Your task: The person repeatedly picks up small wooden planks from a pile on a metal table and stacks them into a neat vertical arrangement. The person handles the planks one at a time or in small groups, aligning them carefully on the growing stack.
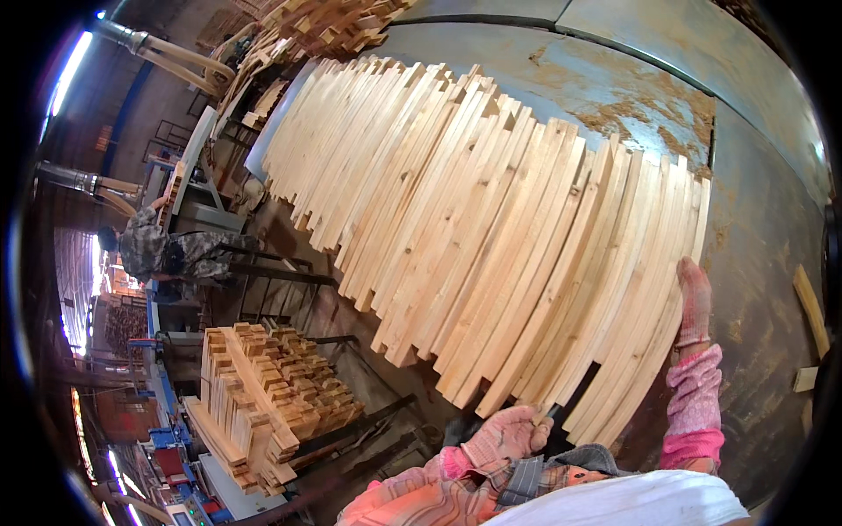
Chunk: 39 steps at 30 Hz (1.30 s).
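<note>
Strips lie side by side on the metal table in the head view, their near ends uneven. The left hand, fingers partly curled, is at those ends; whether it grips one, I cannot tell. The right hand, fingers fairly straight, rests along their right side, its hold unclear. Stacked wood stands lower left.

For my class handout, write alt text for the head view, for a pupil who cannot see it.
Pale wooden strips lie side by side on a grey table, with a person's left hand at their near ends and right hand at the row's right edge. At left are a wood stack and, beyond it, a co-worker.
</note>
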Motion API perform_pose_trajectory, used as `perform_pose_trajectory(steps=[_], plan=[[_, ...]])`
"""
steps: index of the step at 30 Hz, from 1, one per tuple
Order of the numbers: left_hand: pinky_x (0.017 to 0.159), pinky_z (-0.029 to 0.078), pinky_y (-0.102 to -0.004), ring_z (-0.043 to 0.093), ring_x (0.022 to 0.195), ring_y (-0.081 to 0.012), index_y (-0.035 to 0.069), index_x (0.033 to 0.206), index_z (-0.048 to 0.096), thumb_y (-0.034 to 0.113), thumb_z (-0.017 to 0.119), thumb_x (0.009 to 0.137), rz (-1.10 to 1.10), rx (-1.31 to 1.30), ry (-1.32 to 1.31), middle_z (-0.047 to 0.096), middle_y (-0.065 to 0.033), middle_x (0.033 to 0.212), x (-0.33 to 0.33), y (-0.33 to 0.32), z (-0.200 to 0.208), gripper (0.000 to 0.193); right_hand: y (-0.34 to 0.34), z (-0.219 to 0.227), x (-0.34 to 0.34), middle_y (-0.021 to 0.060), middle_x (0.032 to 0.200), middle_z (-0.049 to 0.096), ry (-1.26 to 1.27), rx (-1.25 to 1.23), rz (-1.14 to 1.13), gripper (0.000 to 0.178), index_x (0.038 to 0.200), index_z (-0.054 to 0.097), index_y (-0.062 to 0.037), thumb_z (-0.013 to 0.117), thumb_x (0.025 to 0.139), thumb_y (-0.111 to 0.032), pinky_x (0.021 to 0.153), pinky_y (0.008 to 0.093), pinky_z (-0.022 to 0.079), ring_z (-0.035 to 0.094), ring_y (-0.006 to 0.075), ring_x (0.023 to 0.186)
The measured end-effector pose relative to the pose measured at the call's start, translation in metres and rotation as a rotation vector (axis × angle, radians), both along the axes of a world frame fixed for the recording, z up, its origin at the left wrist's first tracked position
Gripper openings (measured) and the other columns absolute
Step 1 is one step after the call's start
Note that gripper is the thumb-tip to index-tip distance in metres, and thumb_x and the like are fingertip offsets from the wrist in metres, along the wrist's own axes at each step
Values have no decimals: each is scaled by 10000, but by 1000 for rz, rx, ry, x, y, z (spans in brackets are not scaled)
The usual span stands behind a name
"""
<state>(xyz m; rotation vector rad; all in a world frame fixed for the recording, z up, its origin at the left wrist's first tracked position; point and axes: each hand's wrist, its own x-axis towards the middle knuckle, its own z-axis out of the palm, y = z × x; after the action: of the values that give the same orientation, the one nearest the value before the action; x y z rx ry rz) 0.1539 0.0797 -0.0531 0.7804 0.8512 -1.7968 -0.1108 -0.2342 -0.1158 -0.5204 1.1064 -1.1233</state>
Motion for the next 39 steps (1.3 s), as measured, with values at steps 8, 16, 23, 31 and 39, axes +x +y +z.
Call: perform_pose_trajectory(steps=[8, 16, 23, 31, 39], plan=[[824, 538, -377, 644, 943, -270, -56, 1279, 586, 240, 587, 1017, 124, -274, -37, 662, -185, 1121, 121, -17, -10, 395, -48, -15, 138, 80, 1063, 692, -46, -65, 53, 313, 1176, 652, 30, 602, 1018, -236, 833, 335, 565, 680, 171, 916], [799, 565, -359, 671, 890, -257, 8, 1131, 637, 232, 628, 1014, 277, -299, -342, 688, -153, 1014, 206, -58, -14, 253, -100, -40, 256, 135, 1024, 717, 396, -181, 93, 430, 1139, 705, 41, 591, 1025, -358, 888, 409, 493, 628, 225, 948], [773, 579, -368, 642, 912, -251, -21, 1159, 625, 217, 618, 1018, 310, -313, -356, 651, -166, 914, 267, -91, -30, 277, -127, -3, 331, 212, 1153, 735, 964, 45, 292, 647, 1225, 699, 68, 545, 1017, -526, 1010, 420, 505, 687, 305, 1115], [658, 554, -358, 633, 672, -194, -59, 1297, 658, 163, 694, 976, -617, -235, -1935, 691, -54, 854, 262, -118, 49, 393, -141, 30, 328, 276, 1239, 695, 1339, -105, 687, 766, 1224, 712, 21, 391, 1005, -639, 1076, 476, 461, 641, 421, 1229], [887, 557, -386, 695, 996, -295, -78, 1321, 576, 149, 641, 884, -1288, -151, -2366, 696, -255, 1122, 322, -177, 48, 496, -64, 58, 277, 249, 1181, 716, 1011, -334, 921, 539, 1215, 712, -21, 628, 920, -464, 1007, 488, 518, 664, 409, 1161]])
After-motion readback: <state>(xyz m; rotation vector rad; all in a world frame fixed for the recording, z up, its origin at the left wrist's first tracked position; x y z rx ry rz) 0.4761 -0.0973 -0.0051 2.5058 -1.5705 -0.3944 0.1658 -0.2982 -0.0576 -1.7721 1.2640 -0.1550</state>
